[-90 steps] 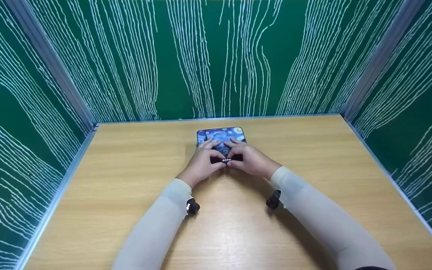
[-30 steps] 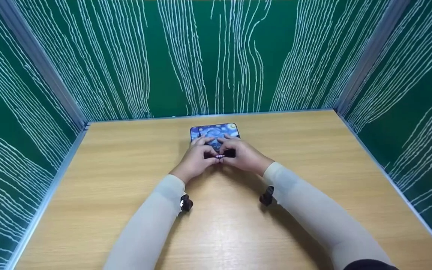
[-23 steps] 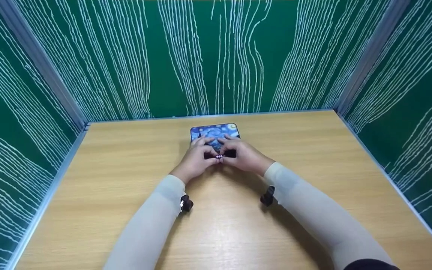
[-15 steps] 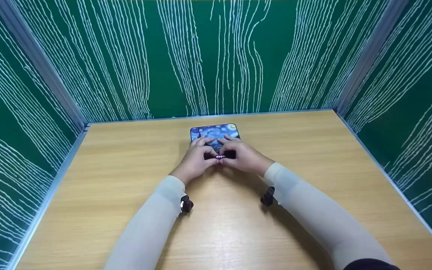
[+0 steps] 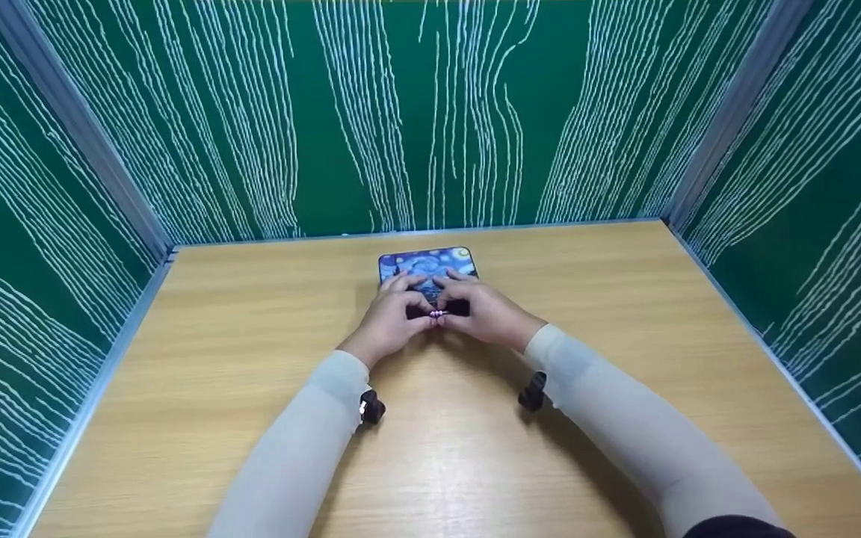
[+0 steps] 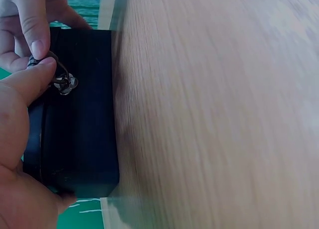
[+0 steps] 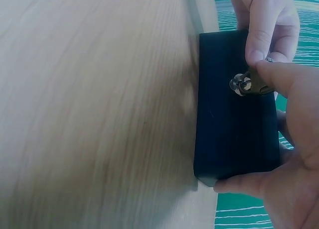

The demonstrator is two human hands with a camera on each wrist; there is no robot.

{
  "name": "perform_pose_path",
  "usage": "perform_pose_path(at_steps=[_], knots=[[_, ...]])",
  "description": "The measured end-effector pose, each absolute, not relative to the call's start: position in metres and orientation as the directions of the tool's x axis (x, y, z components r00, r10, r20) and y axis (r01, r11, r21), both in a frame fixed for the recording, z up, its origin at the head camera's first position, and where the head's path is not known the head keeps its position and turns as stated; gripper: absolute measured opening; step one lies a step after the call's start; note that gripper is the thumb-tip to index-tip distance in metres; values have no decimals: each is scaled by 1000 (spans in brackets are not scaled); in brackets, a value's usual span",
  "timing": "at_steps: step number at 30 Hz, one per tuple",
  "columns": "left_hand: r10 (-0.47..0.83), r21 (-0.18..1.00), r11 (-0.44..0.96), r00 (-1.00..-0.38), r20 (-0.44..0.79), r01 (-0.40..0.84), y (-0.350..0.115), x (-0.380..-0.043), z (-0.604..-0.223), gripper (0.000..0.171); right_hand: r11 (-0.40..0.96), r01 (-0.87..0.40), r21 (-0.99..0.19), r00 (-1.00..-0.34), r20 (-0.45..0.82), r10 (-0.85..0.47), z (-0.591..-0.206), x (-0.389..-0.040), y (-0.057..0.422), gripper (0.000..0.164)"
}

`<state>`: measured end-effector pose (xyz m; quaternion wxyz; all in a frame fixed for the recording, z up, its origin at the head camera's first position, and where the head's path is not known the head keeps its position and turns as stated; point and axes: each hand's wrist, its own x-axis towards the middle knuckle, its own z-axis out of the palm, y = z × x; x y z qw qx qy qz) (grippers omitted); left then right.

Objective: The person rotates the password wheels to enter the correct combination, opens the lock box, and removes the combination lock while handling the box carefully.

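Note:
A dark box with a blue swirling night-sky picture on its lid lies at the back of the table. On its front, a round metal latch carries a small padlock with ridged rings, apparently a combination lock. Its curved shackle passes through the latch. My left hand pinches the padlock between thumb and finger from the left. From the right, my right hand pinches it too. Other fingers of both hands rest on the lid. Fingertips hide most of the padlock body.
The wooden table extends around the box. Green walls with white wavy lines stand behind and at both sides, joined by grey corner posts. Small black devices are strapped at both wrists.
Since three seconds ago the head view has shifted slightly, so box and hands appear a little further left. Both hands keep their pinch on the padlock, with only tiny finger movements.

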<state>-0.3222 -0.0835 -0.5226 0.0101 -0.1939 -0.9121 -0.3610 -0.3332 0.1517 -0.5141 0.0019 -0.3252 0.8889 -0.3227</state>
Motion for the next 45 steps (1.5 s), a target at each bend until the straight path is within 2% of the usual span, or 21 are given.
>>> perform_pose_path(at_steps=[10, 16, 31, 38, 45], knots=[[347, 652, 670, -926, 148, 355, -85, -323, -523, 11, 587, -565, -580, -794, 189, -578, -514, -332, 151, 8], [361, 645, 662, -916, 174, 383, -85, -322, -523, 14, 597, -559, -575, -797, 175, -578, -514, -332, 151, 15], [348, 651, 656, -919, 186, 381, -85, -323, -526, 10, 591, -556, -585, -801, 186, -569, -515, -331, 151, 7], [348, 651, 661, -921, 175, 373, -85, -324, -525, 10, 621, -513, -592, -826, 142, -546, -512, -330, 151, 5], [353, 650, 657, -918, 183, 382, -85, -324, -526, 13, 603, -546, -582, -808, 173, -564, -515, -330, 150, 14]])
